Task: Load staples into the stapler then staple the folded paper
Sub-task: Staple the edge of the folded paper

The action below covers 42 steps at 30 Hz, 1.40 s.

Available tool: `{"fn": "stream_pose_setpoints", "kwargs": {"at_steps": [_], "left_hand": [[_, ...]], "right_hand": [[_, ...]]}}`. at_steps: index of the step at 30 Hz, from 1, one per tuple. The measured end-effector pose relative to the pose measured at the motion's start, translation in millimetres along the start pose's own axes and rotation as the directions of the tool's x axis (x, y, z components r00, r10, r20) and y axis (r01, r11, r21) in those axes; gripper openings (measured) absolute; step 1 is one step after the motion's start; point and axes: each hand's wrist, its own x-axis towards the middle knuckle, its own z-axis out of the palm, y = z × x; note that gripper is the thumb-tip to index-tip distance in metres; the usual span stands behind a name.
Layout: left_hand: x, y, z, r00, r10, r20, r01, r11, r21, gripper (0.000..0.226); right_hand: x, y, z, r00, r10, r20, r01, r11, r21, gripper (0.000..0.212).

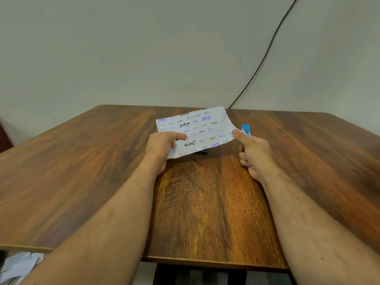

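Note:
A folded white paper (197, 128) covered in small coloured handwriting is held a little above the wooden table (205, 202), near its far middle. My left hand (162, 149) grips the paper's near left edge, index finger stretched across its top. My right hand (254, 155) holds a small blue stapler (246, 129) at the paper's right corner, thumb pressing along it. Only the stapler's blue end and a bit of metal show; its jaws are hidden by the thumb and paper.
A small dark object (204, 151) lies on the table under the paper's near edge, mostly hidden. A black cable (267, 52) runs down the wall behind the table. White papers (18, 266) lie below the table's near left edge.

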Motion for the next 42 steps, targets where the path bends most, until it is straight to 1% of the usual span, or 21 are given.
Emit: {"fn": "stream_pose_setpoints", "kwargs": {"at_steps": [2, 6, 10, 13, 15, 16, 19, 20, 21, 23, 25, 27, 29, 31, 32, 34, 36, 37, 39, 41, 42], "left_hand": [[0.0, 0.0, -0.2, 1.000, -0.010, -0.001, 0.010, 1.000, -0.001, 0.031], [-3.1, 0.4, 0.9, 0.999, -0.021, -0.029, 0.021, 1.000, -0.016, 0.032], [-10.3, 1.4, -2.3, 0.999, -0.006, -0.032, 0.005, 1.000, -0.022, 0.045], [-20.3, 5.3, -12.2, 1.000, -0.018, 0.002, 0.018, 1.000, 0.001, 0.045], [-26.7, 9.0, -23.0, 1.000, -0.004, -0.001, 0.004, 0.994, 0.108, 0.041], [-28.6, 9.6, -29.6, 1.000, 0.010, -0.029, -0.004, 0.984, 0.177, 0.038], [-30.6, 7.4, -47.1, 0.982, 0.072, -0.173, -0.011, 0.944, 0.330, 0.025], [-32.3, 6.8, -50.9, 0.968, 0.106, -0.228, -0.005, 0.915, 0.404, 0.026], [-34.7, 6.9, -53.7, 0.953, 0.141, -0.268, 0.013, 0.865, 0.501, 0.034], [-42.0, 7.6, -53.9, 0.937, 0.220, -0.271, 0.032, 0.720, 0.694, 0.057], [-48.1, 9.2, -51.0, 0.948, 0.280, -0.151, -0.030, 0.549, 0.835, 0.071], [-47.7, 6.5, -48.6, 0.969, 0.248, -0.015, -0.090, 0.407, 0.909, 0.078], [-45.0, 2.8, -47.6, 0.981, 0.190, 0.044, -0.108, 0.335, 0.936, 0.079], [-41.1, -0.5, -49.1, 0.979, 0.188, 0.075, -0.124, 0.264, 0.957, 0.071], [-38.6, -1.9, -51.2, 0.979, 0.188, 0.077, -0.120, 0.233, 0.965, 0.066], [-34.5, -3.1, -56.7, 0.990, 0.138, 0.025, -0.056, 0.221, 0.974, 0.066], [-35.1, -3.8, -59.7, 0.994, 0.098, -0.045, 0.025, 0.198, 0.980, 0.071], [-36.3, -4.6, -59.2, 0.992, 0.106, -0.064, 0.046, 0.168, 0.985, 0.071], [-42.8, -3.4, -53.9, 0.986, 0.140, -0.091, 0.077, 0.099, 0.992, 0.074], [-48.4, -0.7, -48.3, 0.980, 0.182, -0.081, 0.066, 0.090, 0.994, 0.078], [-49.0, -0.1, -45.6, 0.976, 0.211, -0.045, 0.026, 0.090, 0.996, 0.077]], "right_hand": [[1.3, 1.0, 0.3, 1.000, 0.006, -0.010, -0.006, 1.000, -0.017, 0.018], [3.5, 3.5, 1.1, 1.000, 0.009, -0.010, -0.010, 1.000, -0.026, 0.023], [0.0, -0.4, 5.0, 1.000, 0.028, 0.008, -0.028, 1.000, 0.004, 0.021], [-2.6, -5.3, 14.8, 0.997, 0.077, -0.018, -0.077, 0.997, 0.026, 0.021], [-5.1, -9.9, 27.3, 0.996, 0.083, -0.028, -0.083, 0.996, 0.026, 0.022], [-7.0, -12.1, 34.6, 0.996, 0.081, -0.032, -0.080, 0.997, 0.011, 0.022], [-13.3, -18.7, 56.8, 0.996, 0.081, -0.037, -0.085, 0.992, -0.093, 0.026], [-16.1, -20.6, 63.4, 0.995, 0.091, -0.037, -0.095, 0.986, -0.138, 0.026], [-17.8, -21.6, 69.7, 0.994, 0.100, -0.033, -0.104, 0.978, -0.179, 0.027], [-21.4, -23.3, 80.4, 0.994, 0.104, -0.026, -0.107, 0.961, -0.253, 0.027], [-25.3, -23.9, 89.3, 0.996, 0.093, -0.016, -0.093, 0.941, -0.325, 0.027], [-26.5, -22.2, 94.4, 0.997, 0.081, -0.003, -0.076, 0.914, -0.398, 0.017], [-27.6, -18.1, 96.8, 0.997, 0.071, 0.027, -0.052, 0.891, -0.451, 0.009], [-26.8, -11.8, 97.8, 0.996, 0.044, 0.081, 0.000, 0.878, -0.479, 0.010], [-27.4, -10.3, 97.4, 0.994, 0.022, 0.103, 0.031, 0.877, -0.480, 0.012], [-29.9, -11.6, 93.6, 0.992, -0.046, 0.115, 0.097, 0.862, -0.497, 0.020], [-31.5, -13.7, 85.3, 0.979, -0.148, 0.141, 0.204, 0.767, -0.609, 0.025], [-31.2, -13.0, 78.7, 0.966, -0.183, 0.185, 0.260, 0.680, -0.686, 0.024], [-36.8, -14.3, 65.5, 0.935, -0.186, 0.303, 0.355, 0.442, -0.824, 0.022], [-39.9, -13.5, 54.3, 0.894, -0.128, 0.428, 0.446, 0.176, -0.878, 0.027], [-41.7, -13.7, 50.0, 0.882, -0.091, 0.462, 0.469, 0.089, -0.879, 0.026]]}}
